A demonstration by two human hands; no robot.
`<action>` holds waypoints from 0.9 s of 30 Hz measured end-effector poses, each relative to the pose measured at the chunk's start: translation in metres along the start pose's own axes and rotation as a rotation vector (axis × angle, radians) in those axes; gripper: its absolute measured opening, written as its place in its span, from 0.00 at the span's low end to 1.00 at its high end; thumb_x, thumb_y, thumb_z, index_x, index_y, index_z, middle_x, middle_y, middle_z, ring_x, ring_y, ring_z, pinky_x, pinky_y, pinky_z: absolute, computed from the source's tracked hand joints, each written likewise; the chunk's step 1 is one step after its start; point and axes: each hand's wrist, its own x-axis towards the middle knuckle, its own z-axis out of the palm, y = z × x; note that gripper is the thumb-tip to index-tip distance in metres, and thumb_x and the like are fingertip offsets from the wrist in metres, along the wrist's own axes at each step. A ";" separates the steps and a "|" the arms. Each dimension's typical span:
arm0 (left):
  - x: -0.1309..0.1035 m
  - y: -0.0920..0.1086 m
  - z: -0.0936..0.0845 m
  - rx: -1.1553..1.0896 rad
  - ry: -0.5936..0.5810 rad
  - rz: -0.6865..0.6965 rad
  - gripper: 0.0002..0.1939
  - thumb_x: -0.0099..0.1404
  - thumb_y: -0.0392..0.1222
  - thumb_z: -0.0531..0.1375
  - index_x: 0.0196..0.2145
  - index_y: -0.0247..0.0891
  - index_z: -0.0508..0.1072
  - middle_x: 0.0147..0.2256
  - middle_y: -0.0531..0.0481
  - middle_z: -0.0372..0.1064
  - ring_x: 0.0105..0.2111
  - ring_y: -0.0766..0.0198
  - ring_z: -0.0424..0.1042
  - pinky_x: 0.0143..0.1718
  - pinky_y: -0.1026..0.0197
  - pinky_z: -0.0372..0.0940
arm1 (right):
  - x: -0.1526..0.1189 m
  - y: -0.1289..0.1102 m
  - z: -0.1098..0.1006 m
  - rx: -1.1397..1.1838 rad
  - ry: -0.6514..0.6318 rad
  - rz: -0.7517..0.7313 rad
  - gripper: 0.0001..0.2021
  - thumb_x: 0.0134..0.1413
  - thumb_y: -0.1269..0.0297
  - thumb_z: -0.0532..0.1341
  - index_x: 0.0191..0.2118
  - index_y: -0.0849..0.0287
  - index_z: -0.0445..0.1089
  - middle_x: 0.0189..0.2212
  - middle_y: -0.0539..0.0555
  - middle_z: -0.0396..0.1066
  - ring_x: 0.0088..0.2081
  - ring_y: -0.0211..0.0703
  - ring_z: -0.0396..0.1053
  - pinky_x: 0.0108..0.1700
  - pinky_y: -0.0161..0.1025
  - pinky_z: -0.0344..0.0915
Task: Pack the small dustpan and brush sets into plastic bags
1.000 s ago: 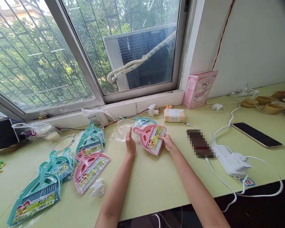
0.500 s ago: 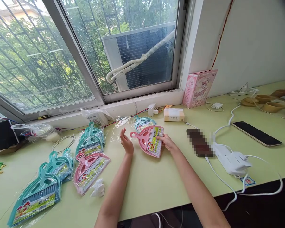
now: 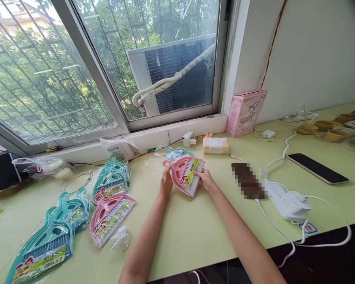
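A pink dustpan with a white-bristled brush and a printed card (image 3: 185,174) is held just above the pale green table (image 3: 192,232). My left hand (image 3: 166,180) grips it near the handle end, fingers closed. At its right edge, my right hand (image 3: 206,178) pinches the card and brush side. Behind it lies a teal dustpan set (image 3: 180,154) with clear plastic film around it. To the left are a wrapped pink set (image 3: 109,217) and several wrapped teal sets (image 3: 45,246).
Crumpled white tissue (image 3: 120,239) lies left of my left forearm. A tissue pack (image 3: 215,146) and a pink box (image 3: 245,113) stand at the back. On the right are a black phone (image 3: 318,168), a white power strip (image 3: 288,203) and loose cables.
My left hand, open and apart from the dustpan before, has moved right and closed on its handle end. The pink dustpan has turned slightly in my right hand.
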 end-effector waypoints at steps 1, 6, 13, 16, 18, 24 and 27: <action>0.001 0.002 -0.001 0.001 -0.019 -0.020 0.20 0.72 0.36 0.43 0.57 0.39 0.64 0.56 0.42 0.68 0.59 0.62 0.65 0.59 0.51 0.62 | -0.002 -0.001 0.001 -0.023 -0.045 0.013 0.11 0.41 0.73 0.70 0.34 0.61 0.74 0.33 0.55 0.80 0.33 0.45 0.78 0.30 0.36 0.75; 0.001 0.009 -0.006 -0.039 -0.103 0.031 0.20 0.71 0.37 0.44 0.56 0.40 0.65 0.55 0.42 0.68 0.58 0.62 0.65 0.59 0.53 0.62 | -0.004 -0.001 0.002 -0.027 -0.076 0.035 0.11 0.40 0.73 0.71 0.34 0.61 0.73 0.33 0.56 0.80 0.33 0.48 0.78 0.29 0.38 0.76; -0.008 0.015 -0.001 0.188 0.149 -0.025 0.22 0.69 0.43 0.51 0.59 0.37 0.58 0.66 0.32 0.46 0.68 0.50 0.43 0.66 0.38 0.40 | 0.006 0.004 -0.004 0.181 0.116 -0.068 0.11 0.40 0.72 0.69 0.33 0.59 0.72 0.33 0.53 0.80 0.38 0.46 0.78 0.41 0.39 0.77; -0.002 0.006 -0.008 0.292 0.552 -0.393 0.27 0.72 0.44 0.44 0.65 0.35 0.45 0.68 0.30 0.34 0.70 0.52 0.34 0.66 0.39 0.37 | 0.008 0.006 -0.005 0.209 0.108 -0.071 0.12 0.40 0.70 0.70 0.34 0.58 0.72 0.35 0.53 0.80 0.40 0.45 0.78 0.43 0.39 0.76; 0.004 -0.009 -0.016 0.289 0.681 -0.666 0.28 0.72 0.44 0.40 0.66 0.33 0.40 0.68 0.28 0.34 0.70 0.52 0.34 0.66 0.40 0.41 | 0.007 0.008 -0.004 0.222 0.093 -0.059 0.12 0.39 0.70 0.70 0.34 0.58 0.72 0.35 0.53 0.80 0.40 0.45 0.78 0.43 0.39 0.76; 0.012 -0.034 -0.021 0.333 0.521 -0.859 0.29 0.68 0.48 0.51 0.63 0.35 0.52 0.64 0.25 0.49 0.66 0.40 0.47 0.61 0.29 0.43 | 0.002 0.010 -0.001 0.131 0.085 -0.061 0.11 0.39 0.71 0.69 0.34 0.59 0.73 0.34 0.54 0.80 0.36 0.46 0.78 0.37 0.39 0.76; 0.011 -0.018 -0.015 0.505 0.372 -0.668 0.33 0.65 0.51 0.55 0.63 0.33 0.54 0.67 0.26 0.42 0.68 0.38 0.38 0.60 0.26 0.36 | 0.002 0.009 -0.004 0.048 0.118 -0.083 0.10 0.39 0.71 0.69 0.32 0.60 0.74 0.32 0.54 0.80 0.34 0.46 0.78 0.35 0.38 0.76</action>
